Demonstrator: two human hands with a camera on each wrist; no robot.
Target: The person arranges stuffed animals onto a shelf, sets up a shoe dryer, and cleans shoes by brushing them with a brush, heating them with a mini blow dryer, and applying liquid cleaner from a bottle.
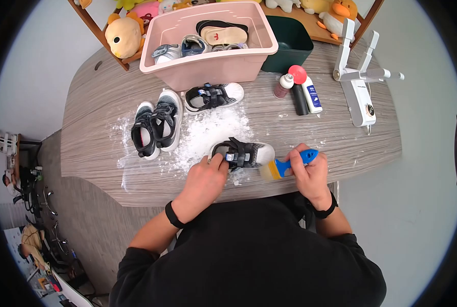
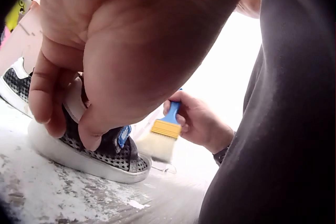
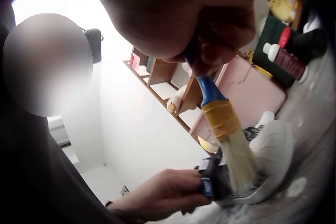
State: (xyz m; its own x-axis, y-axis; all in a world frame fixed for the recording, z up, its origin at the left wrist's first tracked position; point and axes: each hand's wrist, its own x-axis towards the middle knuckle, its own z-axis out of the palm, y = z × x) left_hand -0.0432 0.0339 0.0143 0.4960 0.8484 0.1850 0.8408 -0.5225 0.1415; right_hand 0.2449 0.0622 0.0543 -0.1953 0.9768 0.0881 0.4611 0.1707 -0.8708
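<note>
My left hand [image 1: 206, 179] grips a black-and-white sneaker [image 1: 262, 152] at its heel, its fingers over the collar and thumb along the side. The sneaker lies sole down near the table's front edge, toe pointing right, with a black strap across it. My right hand [image 1: 314, 176] holds a paintbrush [image 1: 283, 167] by its blue handle. In the right wrist view, the brush's pale bristles [image 3: 239, 166] overlap the side of the sneaker near the toe. White powder [image 1: 213, 130] is spread over the table behind and left of the sneaker.
A matching sneaker [image 1: 233, 92] lies behind, and another pair [image 1: 159, 125] stands at left. A pink bin [image 1: 208, 70] with shoes inside stands at the back beside a dark green bin [image 1: 288, 43]. Several bottles [image 1: 300, 100] and a white device [image 1: 359, 102] are at right.
</note>
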